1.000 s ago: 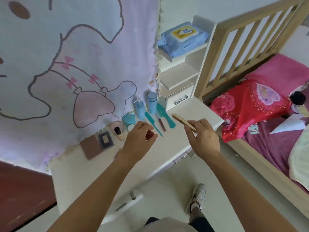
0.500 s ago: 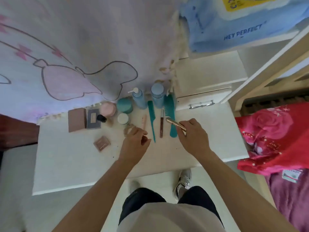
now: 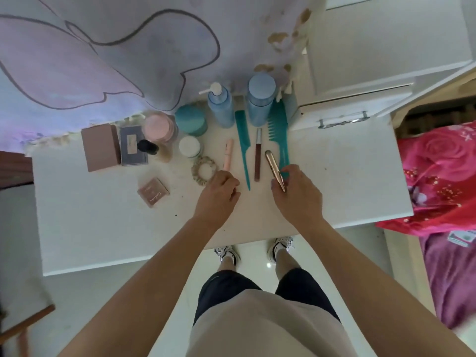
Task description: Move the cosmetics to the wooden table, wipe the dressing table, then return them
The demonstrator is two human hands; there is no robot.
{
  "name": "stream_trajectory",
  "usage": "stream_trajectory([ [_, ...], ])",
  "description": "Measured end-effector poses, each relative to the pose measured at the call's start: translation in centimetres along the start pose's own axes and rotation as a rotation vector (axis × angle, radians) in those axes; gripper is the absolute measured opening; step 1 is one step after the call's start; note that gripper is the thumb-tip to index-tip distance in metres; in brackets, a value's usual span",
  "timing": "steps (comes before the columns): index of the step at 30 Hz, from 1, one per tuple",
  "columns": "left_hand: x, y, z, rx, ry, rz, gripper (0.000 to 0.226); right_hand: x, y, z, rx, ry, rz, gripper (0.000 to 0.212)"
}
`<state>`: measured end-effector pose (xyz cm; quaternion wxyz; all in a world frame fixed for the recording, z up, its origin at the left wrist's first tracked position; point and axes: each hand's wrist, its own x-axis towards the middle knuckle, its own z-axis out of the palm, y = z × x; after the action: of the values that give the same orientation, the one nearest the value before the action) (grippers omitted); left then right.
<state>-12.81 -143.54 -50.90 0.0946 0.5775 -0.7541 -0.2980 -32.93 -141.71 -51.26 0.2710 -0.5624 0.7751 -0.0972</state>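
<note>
White dressing table holds the lined-up cosmetics; returning looks nearly done. Her right hand pinches a gold tube; the left hand is curled, contents hidden.

Soft, even daylight, faint shadows, mild blur throughout, wide-angle bending at the edges.

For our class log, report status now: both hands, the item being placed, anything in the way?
Right hand grips gold tube. Left hand curled; grip contents hidden. Wide-tooth comb lies just beside the tube.
</note>
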Motion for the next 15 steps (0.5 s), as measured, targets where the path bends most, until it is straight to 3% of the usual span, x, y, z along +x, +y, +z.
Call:
stream_trajectory([
  [5,-0.5,-1.1,0.2,0.053,-0.032,0.042,0.017,-0.3,-0.6,1.0,0.07,-0.02,0.009,0.032],
  [10,-2.8,-2.5,-0.6,0.236,-0.015,0.097,0.033,-0.7,-0.5,1.7,0.046,-0.063,-0.022,0.031],
  [15,-4.6,-3.4,-0.6,0.341,-0.137,0.097,0.055,-1.5,-0.9,2.0,-0.009,-0.094,-0.027,0.029],
])
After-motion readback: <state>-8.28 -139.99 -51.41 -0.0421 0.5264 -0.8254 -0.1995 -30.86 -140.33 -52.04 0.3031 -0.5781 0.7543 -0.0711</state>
